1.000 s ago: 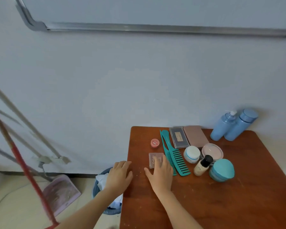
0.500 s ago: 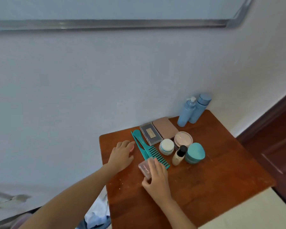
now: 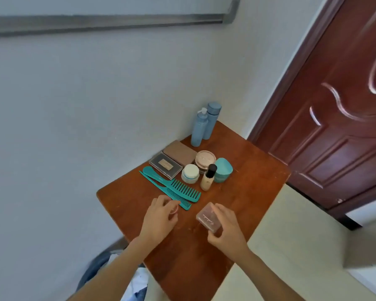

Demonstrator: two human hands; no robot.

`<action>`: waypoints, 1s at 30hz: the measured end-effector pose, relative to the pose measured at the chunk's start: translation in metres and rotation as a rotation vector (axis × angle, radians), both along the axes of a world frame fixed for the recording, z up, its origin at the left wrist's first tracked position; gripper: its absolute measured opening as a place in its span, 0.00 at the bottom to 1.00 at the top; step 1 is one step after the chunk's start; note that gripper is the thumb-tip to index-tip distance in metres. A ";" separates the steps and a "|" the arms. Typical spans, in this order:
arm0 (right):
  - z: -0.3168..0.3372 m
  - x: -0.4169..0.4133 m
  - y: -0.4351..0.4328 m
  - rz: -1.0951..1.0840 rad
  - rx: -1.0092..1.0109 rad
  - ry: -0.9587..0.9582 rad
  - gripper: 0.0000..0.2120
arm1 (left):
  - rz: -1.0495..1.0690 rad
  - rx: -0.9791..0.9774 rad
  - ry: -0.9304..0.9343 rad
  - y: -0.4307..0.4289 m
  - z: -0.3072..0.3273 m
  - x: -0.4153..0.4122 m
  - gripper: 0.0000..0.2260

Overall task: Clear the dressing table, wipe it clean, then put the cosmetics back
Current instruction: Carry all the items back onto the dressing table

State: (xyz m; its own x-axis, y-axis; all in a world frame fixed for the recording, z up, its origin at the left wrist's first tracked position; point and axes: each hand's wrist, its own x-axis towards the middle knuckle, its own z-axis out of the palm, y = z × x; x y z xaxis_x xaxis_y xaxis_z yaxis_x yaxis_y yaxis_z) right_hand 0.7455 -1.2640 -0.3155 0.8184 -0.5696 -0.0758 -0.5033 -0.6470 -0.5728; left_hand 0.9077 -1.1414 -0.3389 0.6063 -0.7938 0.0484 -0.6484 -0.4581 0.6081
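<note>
— Where is the clear compact?

— In the right hand, at about five o'clock on the tabletop. The fingers curl over the case's three o'clock edge and the thumb hooks in at its six o'clock corner, so it is firmly gripped. It sits tilted with the lettered lid facing up. Whether its low corner touches the wood, I cannot tell.

— And the left hand?

— At eight o'clock on the tabletop, with its fingers curled round a small pink pot. Only a sliver of the rim shows at the hand's two o'clock. The rest is hidden behind the hand.

— How are the hands set?

— Both forearms come in from six o'clock. The left hand is back-up, knuckles pointing to one o'clock, just beside the toothed end of the fine comb. The right hand is turned on its side, wrist at five o'clock.

— What lies around them?

— The wide-tooth comb lies alongside the fine one. Toward twelve o'clock from the hands stand a white jar, a black-capped bottle and a teal jar. Behind these are a round powder compact, a grey palette and a brown palette. Two blue bottles stand at the twelve o'clock corner.
</note>
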 end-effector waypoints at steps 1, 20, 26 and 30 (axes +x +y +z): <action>0.003 -0.009 0.002 -0.043 0.006 -0.001 0.34 | -0.052 -0.017 0.019 -0.004 0.003 -0.010 0.18; 0.060 -0.322 0.033 -0.377 -0.087 0.083 0.36 | -0.722 -0.129 0.103 -0.062 0.041 -0.318 0.11; 0.060 -0.464 0.055 -0.513 -0.104 0.158 0.40 | -0.916 -0.123 0.154 -0.063 0.044 -0.453 0.10; 0.063 -0.539 0.069 -0.694 -0.047 0.128 0.42 | -1.059 -0.087 0.124 -0.074 0.045 -0.521 0.13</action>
